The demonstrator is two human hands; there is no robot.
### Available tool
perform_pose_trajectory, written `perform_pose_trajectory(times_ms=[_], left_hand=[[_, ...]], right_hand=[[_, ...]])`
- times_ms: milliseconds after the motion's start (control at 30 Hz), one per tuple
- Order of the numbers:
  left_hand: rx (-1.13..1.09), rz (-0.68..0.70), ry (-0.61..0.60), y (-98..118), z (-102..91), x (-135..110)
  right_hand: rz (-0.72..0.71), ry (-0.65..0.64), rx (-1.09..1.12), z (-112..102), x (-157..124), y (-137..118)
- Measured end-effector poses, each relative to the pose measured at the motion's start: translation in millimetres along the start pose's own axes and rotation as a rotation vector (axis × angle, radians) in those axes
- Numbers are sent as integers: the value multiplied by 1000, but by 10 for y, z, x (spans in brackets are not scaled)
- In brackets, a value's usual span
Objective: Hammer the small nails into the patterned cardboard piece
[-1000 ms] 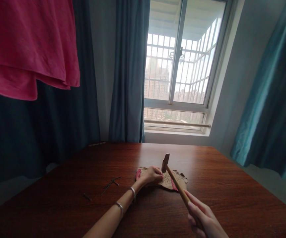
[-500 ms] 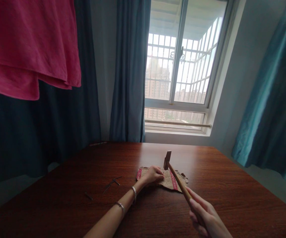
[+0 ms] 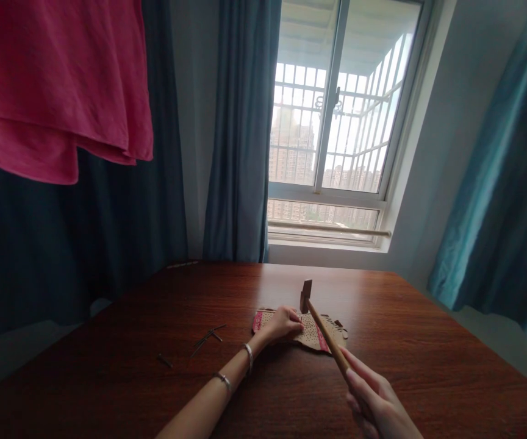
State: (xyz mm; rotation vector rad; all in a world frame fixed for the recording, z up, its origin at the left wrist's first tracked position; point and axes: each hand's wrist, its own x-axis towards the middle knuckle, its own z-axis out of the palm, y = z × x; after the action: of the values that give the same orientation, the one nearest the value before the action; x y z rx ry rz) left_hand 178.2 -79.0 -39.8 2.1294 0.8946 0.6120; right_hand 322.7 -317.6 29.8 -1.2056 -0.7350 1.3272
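Right fingers [image 3: 362, 386] around hammer handle [image 3: 328, 337]

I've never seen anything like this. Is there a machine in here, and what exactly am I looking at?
There's no machine: these are a person's own bare hands, seen by a camera worn on their head, looking forward and down. On the brown wooden table lies a flat dotted piece with pinkish-red bands. The left hand is on it with curled fingers; whether they pinch something is too small to tell. The right hand grips a hammer by its wooden handle. To the left lie some thin dark rods. Behind the table is a window.
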Motion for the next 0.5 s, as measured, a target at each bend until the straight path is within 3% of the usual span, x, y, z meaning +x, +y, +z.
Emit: perform_pose_trajectory(times_ms=[500], left_hand=[[20,88,19,-45,16,16]], right_hand=[[-23,51,89,16,31,48]])
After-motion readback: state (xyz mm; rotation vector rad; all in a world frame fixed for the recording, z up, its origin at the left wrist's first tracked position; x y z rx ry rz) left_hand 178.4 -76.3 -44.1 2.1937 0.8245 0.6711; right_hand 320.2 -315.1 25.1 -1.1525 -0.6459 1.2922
